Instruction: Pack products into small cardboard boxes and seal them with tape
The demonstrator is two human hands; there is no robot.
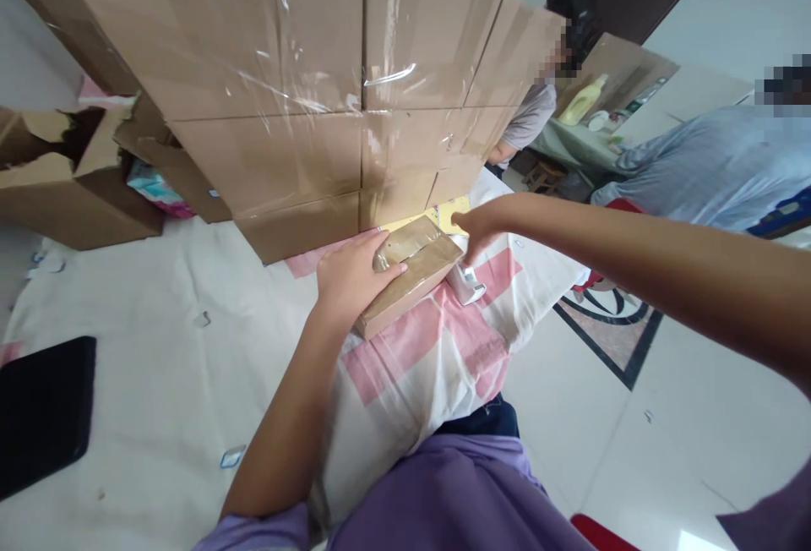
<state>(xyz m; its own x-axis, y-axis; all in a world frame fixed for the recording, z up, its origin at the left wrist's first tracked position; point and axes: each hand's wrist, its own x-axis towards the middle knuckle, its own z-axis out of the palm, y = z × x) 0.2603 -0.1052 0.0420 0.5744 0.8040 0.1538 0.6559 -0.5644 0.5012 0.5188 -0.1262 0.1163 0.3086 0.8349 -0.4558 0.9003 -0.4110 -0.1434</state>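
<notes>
A small brown cardboard box (415, 276) with glossy clear tape on top lies on the cloth-covered table (158, 323). My left hand (355, 272) is closed around its left end, the thumb pressing on the top. At the box's right end my right hand (485, 226) reaches down, its fingers at a white tape dispenser (467, 287). The fingertips there are partly hidden, but they look closed on its upper part. Under and behind the box lies something flat and yellow (453, 215).
A tall stack of taped cartons (266, 52) rises behind the box. Open cartons (82, 188) stand at left, near a black flat object (47, 411). Small scraps lie on the cloth. One person (532, 120) is behind the stack; another (703, 158) is at right.
</notes>
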